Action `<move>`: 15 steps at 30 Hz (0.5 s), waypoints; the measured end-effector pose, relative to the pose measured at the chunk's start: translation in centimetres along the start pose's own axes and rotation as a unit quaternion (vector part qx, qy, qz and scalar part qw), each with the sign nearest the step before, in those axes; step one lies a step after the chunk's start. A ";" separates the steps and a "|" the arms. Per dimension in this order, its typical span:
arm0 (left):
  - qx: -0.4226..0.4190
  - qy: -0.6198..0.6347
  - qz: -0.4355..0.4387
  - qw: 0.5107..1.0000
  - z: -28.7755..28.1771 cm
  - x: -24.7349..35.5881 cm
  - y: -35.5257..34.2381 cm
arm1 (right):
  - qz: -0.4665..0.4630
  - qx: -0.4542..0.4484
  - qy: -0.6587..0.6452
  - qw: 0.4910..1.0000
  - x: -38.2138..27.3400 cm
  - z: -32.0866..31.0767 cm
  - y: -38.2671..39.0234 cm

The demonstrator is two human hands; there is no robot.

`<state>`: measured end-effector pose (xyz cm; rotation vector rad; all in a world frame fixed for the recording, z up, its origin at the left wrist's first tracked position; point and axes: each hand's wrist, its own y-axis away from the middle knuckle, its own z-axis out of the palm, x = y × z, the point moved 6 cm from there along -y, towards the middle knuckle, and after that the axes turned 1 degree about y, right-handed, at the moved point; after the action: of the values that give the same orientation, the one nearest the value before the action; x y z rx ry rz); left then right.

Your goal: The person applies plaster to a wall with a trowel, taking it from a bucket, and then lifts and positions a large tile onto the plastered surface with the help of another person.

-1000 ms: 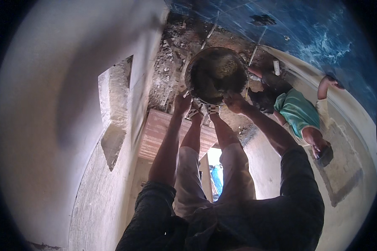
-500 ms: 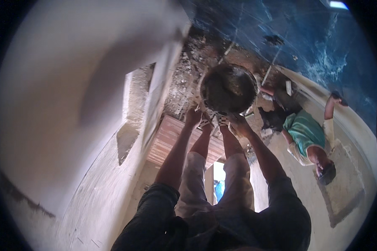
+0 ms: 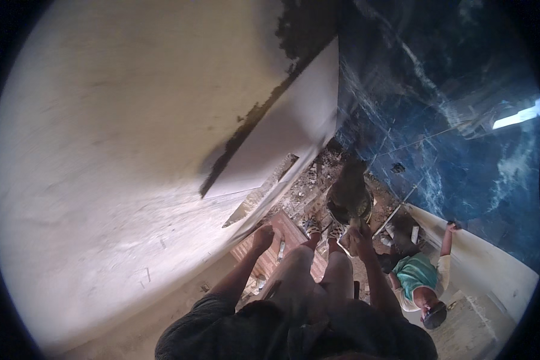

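My right hand (image 3: 356, 241) is closed round the handle of a trowel, in front of my right knee. A dark, wet-looking mass of mortar (image 3: 348, 185) lies beyond that hand and hides most of the trowel's blade. Behind it shows part of the round dark pan (image 3: 371, 203), which stands on the rubble-strewn ground just past my feet. My left hand (image 3: 263, 237) is apart from the pan, beside my left knee, with its fingers curled in and nothing seen in them. Reddish ridged blocks (image 3: 290, 233) lie below it.
A pale wall (image 3: 162, 132) with a dark wet patch (image 3: 309, 36) rises on the left. Blue sheeting (image 3: 414, 150) covers the far right. A person in a green top (image 3: 417, 275) is at the right, one hand at a pale ledge (image 3: 483, 243). A thin pole (image 3: 396, 210) leans near the pan.
My left hand has left the pan's rim and moved down and left. My right hand has come up with the trowel. The view has swung toward the left wall.
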<state>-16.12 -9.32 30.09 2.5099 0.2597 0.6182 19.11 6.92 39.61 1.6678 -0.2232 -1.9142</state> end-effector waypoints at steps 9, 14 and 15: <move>0.447 0.265 -0.092 0.849 -27.0 5.4 14.9 | 0.036 -0.139 -0.334 0.932 -19.0 15.2 4.6; 0.689 -0.009 0.070 0.721 -40.4 11.7 27.7 | 0.007 -0.141 -0.409 0.902 -22.9 17.4 4.1; 0.715 -0.061 0.045 0.695 -42.1 11.6 29.9 | -0.011 -0.116 -0.384 0.916 -24.2 18.0 4.2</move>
<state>-24.37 -11.69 82.30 4.0640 0.8202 0.2158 4.49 11.83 65.87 0.7036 -0.2620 -2.4190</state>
